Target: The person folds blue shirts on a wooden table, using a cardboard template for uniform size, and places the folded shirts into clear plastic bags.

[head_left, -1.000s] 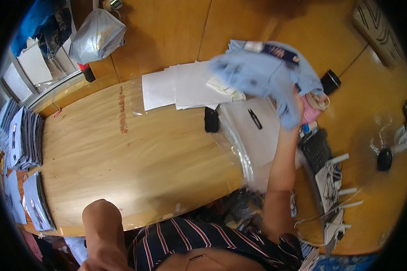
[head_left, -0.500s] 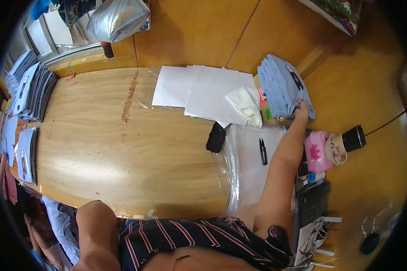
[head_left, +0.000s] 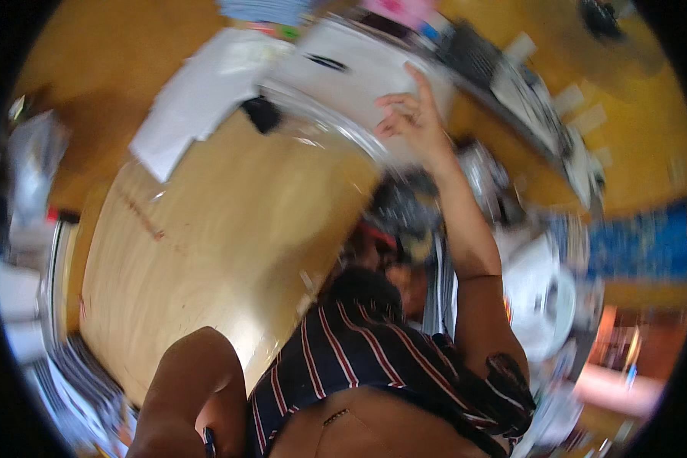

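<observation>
My right hand [head_left: 414, 118] is raised with its fingers spread, holding nothing. Beneath or beside it lies a pile of clear plastic sleeves over white sheets [head_left: 366, 76]; whether the hand touches them I cannot tell. Black thread snips [head_left: 327, 62] rest on that pile. Beside its corner sits a small black object [head_left: 261, 114], too blurred to name. At the lower left my left arm [head_left: 195, 366] is bent, but its hand does not show. Part of a stack of folded light-blue shirts [head_left: 263, 9] appears at the top edge.
White papers [head_left: 195, 103] lie along the far side of the wooden table [head_left: 229, 206]. Folded garments [head_left: 91, 382] are stacked at the lower left. Near my right forearm is a black plastic bag [head_left: 404, 202]. A dark device [head_left: 469, 53] stands beyond the sleeves.
My view has swung round to the right, blurring the surroundings. My right hand has come away from the stack of blue shirts and is now open over the sleeves.
</observation>
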Motion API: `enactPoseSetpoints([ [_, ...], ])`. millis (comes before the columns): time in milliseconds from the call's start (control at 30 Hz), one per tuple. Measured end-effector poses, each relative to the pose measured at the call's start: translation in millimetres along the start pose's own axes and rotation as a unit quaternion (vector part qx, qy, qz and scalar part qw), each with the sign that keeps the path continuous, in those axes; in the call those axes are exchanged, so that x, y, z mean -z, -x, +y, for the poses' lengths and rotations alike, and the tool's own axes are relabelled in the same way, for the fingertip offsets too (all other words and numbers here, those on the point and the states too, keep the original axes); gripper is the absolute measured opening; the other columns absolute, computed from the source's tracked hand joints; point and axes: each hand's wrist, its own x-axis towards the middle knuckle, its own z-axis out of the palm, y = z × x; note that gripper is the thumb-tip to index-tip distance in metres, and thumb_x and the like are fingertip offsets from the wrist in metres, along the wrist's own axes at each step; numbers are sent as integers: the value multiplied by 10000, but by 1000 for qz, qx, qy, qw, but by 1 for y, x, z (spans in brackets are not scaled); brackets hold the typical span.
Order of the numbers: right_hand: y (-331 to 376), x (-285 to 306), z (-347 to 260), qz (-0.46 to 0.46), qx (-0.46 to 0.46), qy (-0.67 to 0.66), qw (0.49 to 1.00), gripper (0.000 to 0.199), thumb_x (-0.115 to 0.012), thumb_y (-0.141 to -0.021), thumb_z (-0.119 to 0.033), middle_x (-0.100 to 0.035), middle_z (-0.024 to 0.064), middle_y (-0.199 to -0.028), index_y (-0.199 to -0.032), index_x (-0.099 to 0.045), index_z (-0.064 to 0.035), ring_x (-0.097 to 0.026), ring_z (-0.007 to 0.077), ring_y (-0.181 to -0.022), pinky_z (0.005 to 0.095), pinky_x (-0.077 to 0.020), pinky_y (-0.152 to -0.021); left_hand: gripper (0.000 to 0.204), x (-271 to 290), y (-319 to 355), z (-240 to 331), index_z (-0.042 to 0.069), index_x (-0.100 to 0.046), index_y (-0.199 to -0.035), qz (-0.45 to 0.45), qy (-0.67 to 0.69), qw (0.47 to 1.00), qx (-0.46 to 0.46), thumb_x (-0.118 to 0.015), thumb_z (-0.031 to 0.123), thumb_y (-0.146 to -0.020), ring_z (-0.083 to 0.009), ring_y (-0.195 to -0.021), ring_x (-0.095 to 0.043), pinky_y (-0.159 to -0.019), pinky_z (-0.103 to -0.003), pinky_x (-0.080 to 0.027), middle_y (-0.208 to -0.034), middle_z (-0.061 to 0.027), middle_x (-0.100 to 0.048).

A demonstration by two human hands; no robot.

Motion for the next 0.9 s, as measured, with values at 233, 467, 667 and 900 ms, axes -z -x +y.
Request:
enactPoseSetpoints([
  [233, 384, 98, 75, 396, -206, 395, 803, 472, -529, -758, -18, -570, 117, -747, -1191, -372, -126, -590, 169, -578, 290, -455, -478, 401, -63, 11, 34, 277, -417, -1179, -35, 269, 962, -39, -536, 175, -810, -96, -395, -457, -364, -210, -383, -557, -6, -538],
  [467, 653, 100, 86, 643, -433, 438, 456, 241, -476, -723, -81, -598, 178, -782, -946, -562, -102, -574, 337, -719, 425, -435, -647, 412, -128, 10, 54, 269, -421, -1184, -45, 376, 924, -57, -536, 143, -809, -99, -403, -476, -361, -207, -391, -563, -14, -547],
  [667, 592, 75, 116, 552, -288, 466, 628, 196, -455, -731, -7, -579, 147, -772, -857, -590, -73, -567, 299, -724, 381, -432, -631, 422, -151, 3, 67, 262, -425, -1189, -14, 313, 947, -75, -535, 116, -808, -102, -410, -492, -358, -205, -398, -569, -20, -555],
  [900, 400, 19, 99, 106, -20, 379, 919, 170, -513, -688, 6, -547, 92, -811, -830, -576, -65, -550, 299, -736, 348, -454, -630, 476, -165, 10, 97, 214, -378, -1230, -2, 113, 986, -126, -519, 57, -803, -95, -451, -528, -389, -206, -450, -596, -19, -566],
])
